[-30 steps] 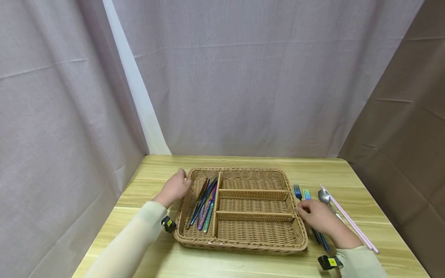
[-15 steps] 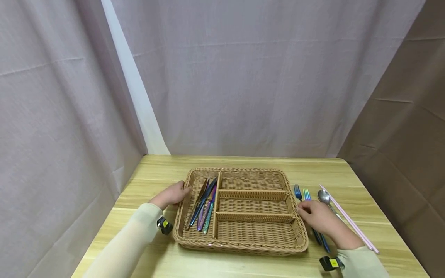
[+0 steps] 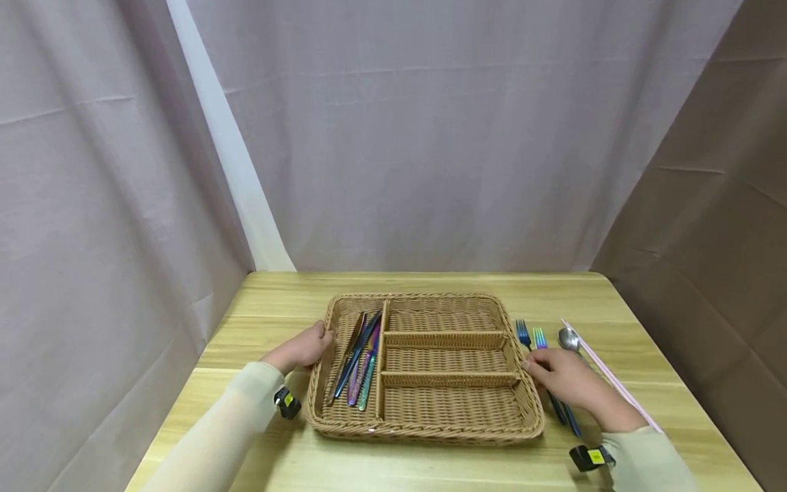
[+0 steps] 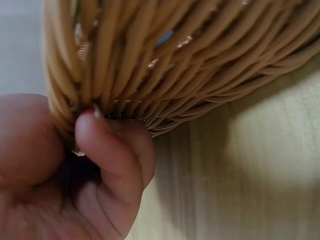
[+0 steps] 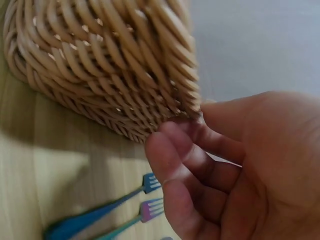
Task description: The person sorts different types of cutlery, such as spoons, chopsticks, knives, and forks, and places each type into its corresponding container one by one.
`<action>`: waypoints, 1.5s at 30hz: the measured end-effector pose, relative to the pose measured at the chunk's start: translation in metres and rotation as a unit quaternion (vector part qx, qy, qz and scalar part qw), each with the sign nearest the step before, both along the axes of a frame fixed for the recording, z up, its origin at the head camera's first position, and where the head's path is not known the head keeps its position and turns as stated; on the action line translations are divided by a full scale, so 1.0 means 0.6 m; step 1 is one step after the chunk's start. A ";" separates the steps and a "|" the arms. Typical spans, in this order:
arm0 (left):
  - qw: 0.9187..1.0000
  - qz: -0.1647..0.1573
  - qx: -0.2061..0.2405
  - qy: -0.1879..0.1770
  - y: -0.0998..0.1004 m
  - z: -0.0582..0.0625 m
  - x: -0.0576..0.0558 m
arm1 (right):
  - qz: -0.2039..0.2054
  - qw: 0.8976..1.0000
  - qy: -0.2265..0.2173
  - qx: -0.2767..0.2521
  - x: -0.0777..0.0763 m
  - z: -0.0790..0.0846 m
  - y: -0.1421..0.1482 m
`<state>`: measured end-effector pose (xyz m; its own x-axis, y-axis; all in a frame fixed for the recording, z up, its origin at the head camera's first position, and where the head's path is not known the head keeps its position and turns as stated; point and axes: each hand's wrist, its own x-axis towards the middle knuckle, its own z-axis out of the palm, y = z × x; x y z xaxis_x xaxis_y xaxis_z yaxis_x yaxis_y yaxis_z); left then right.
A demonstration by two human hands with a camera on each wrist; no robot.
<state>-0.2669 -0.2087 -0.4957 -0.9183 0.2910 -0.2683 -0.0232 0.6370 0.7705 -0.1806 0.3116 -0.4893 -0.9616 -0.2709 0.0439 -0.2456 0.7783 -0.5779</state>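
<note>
A brown wicker basket (image 3: 430,432) with a long left compartment and three shorter ones on the right stands on the table. My left hand (image 3: 309,344) grips its left rim, thumb inside; in the left wrist view curled fingers (image 4: 107,145) press the outer wall. On the opposite side, my right hand (image 3: 568,379) pinches the right rim between thumb and fingers, also seen at the woven wall (image 5: 110,65) in the right wrist view. Several table knives (image 3: 355,369) with dark, purple and green glittery handles lie lengthwise in the left compartment.
Right of the basket lie a blue fork (image 3: 522,333), a rainbow-coloured fork (image 3: 540,337), a silver spoon (image 3: 568,338) and pink chopsticks (image 3: 609,372), partly hidden by the right hand. Grey curtains (image 3: 393,171) hang behind the wooden table (image 3: 270,307).
My left hand has slid a little along the left rim toward the near side. The right hand keeps its hold, and the basket has hardly moved. The head view has shifted slightly.
</note>
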 end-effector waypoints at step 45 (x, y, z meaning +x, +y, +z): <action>0.995 0.034 -0.011 0.093 0.005 -0.030 0.005 | -0.104 0.984 -0.028 0.144 -0.038 -0.047 0.068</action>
